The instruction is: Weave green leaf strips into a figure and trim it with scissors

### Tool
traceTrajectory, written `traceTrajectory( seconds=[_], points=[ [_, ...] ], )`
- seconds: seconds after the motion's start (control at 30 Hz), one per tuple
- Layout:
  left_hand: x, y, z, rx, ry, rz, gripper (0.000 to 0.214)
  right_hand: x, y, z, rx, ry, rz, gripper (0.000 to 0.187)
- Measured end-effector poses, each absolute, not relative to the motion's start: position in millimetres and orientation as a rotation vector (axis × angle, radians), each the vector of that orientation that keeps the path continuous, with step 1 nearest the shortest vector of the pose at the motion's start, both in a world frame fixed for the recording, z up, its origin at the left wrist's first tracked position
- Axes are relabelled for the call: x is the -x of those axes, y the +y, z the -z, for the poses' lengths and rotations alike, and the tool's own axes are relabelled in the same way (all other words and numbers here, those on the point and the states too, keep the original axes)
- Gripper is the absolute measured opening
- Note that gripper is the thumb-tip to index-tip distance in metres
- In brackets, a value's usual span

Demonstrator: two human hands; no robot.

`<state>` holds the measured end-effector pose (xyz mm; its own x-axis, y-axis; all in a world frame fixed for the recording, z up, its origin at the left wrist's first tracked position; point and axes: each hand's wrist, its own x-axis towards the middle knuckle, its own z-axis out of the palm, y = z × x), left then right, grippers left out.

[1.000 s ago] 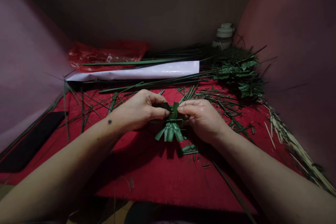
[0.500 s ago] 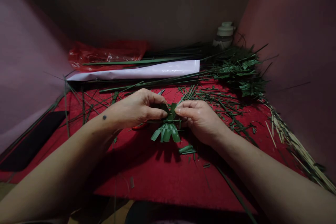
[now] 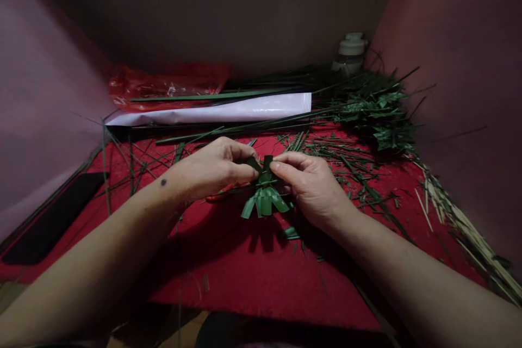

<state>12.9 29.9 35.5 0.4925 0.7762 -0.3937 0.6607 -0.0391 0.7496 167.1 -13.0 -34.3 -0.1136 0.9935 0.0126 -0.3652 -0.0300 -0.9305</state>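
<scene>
Cloth, red and felt-like (image 3: 244, 272), is spread under everything. At its 9 o'clock edge a black flat slab (image 3: 53, 217) is laid, its material not to be told. Thin long green leaf blades (image 3: 228, 130) are scattered from there across the far half of the cloth. At 11 o'clock a crumpled red plastic bag (image 3: 167, 84) is seen against the wall, and just before it a white rolled sheet of paper (image 3: 212, 113) is laid crosswise.

The left hand (image 3: 212, 168) is brought in from 8 o'clock, its thumb and forefinger closed together on the top of a small folded green leaf piece (image 3: 264, 196). A small orange-red object (image 3: 216, 196) is half hidden under this hand and cannot be identified. The leaf piece is held just above the middle of the cloth, at 3 o'clock from the left hand and at 9 o'clock from the right hand (image 3: 312, 185). Its long axis runs from 12 to 6 o'clock, with the folded knot uppermost and a fan of short cut ends splayed toward 6 o'clock. The right hand's thumb and forefinger are likewise pinched on the knot, so that the fingertips of both hands nearly meet there; neither hand is the nearer, since both are touching it.

Farther right, short green leaf trimmings (image 3: 346, 166) are strewn. At 1 o'clock a white lidded jar (image 3: 350, 54) stands in the corner, beside a heap of folded green leaf pieces (image 3: 379, 114). Along the 4 o'clock edge pale straw-coloured sticks (image 3: 460, 223) are piled.

No brand, label or writing can be read anywhere.
</scene>
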Motion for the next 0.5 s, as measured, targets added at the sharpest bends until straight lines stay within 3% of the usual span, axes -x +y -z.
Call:
traceTrajectory(
  seconds=[0.2, 0.5],
  points=[
    [-18.6, 23.0, -37.0, -1.712, 1.268, -0.187, 0.013, -169.6, -12.2, 32.6, 0.968, -1.113, -1.358, 0.009],
    [-16.8, 23.4, -37.4, -1.826, 1.228, -0.149, 0.013, -170.3, -12.1, 36.9, 0.957, -0.973, -1.599, 0.015]
  ],
)
